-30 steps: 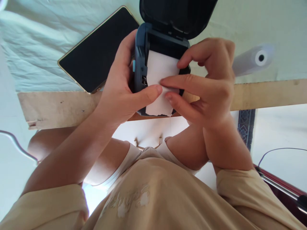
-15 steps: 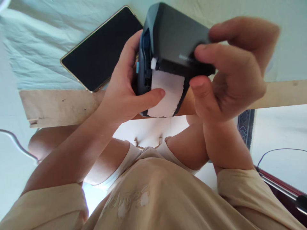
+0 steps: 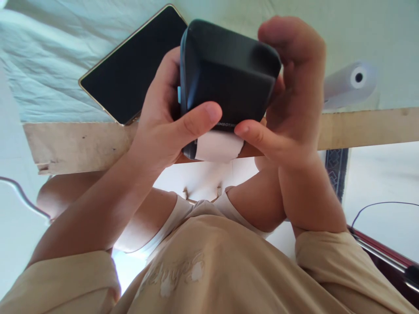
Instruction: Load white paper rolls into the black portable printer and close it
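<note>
Both hands, left hand (image 3: 163,126) and right hand (image 3: 291,100), now clasp the small printer (image 3: 225,83); its lid, earlier open, is shut over the paper strip (image 3: 218,147) beneath.

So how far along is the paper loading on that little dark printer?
Nearly finished. Done: the small dark blue printer has its lid down, with a white paper strip sticking out of its front. In hand: left hand and right hand grip its sides, thumbs at the lid edge. Left: I cannot tell whether the lid is latched.
</note>
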### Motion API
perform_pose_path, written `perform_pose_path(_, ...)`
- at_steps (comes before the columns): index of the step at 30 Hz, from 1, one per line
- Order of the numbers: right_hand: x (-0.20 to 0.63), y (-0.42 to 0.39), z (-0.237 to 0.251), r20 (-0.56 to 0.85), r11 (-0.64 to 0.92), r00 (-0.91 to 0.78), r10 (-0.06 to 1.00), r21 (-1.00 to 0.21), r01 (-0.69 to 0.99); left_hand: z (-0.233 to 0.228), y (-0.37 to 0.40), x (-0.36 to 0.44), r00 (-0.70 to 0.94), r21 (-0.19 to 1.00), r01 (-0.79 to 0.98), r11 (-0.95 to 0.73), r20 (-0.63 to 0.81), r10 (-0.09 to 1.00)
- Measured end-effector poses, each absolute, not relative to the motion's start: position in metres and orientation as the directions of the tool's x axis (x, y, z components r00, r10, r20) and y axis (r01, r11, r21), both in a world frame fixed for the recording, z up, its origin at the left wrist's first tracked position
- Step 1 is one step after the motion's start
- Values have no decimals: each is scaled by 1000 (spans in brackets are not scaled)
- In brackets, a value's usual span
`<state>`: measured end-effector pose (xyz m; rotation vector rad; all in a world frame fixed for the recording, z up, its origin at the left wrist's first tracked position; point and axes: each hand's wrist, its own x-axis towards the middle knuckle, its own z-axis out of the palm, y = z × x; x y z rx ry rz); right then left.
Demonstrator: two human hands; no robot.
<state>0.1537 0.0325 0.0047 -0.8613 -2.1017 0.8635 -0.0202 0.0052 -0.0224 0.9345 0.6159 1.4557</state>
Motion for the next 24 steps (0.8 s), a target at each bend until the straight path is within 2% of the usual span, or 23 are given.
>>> perform_pose_path(3, 152, 34, 1, 280, 417, -572, 771, -901, 121, -17, 1, -18, 33, 835, -543, -86, 124, 992)
perform_pose_path(5, 151, 35, -2, 252, 354, -570, 782, -932, 74, -15, 0, -17, 50, 844, -531, -78, 123, 991)
perform_pose_path(13, 150, 40, -8, 218, 360, -576, 788, -922, 143, -18, 2, -21, 69, 865, -500, -41, 87, 994)
perform_pose_path(24, 147, 40, -9, 218, 280, -539, 814, -960, 34, -24, 5, -21, 89, 851, -523, -46, 108, 990)
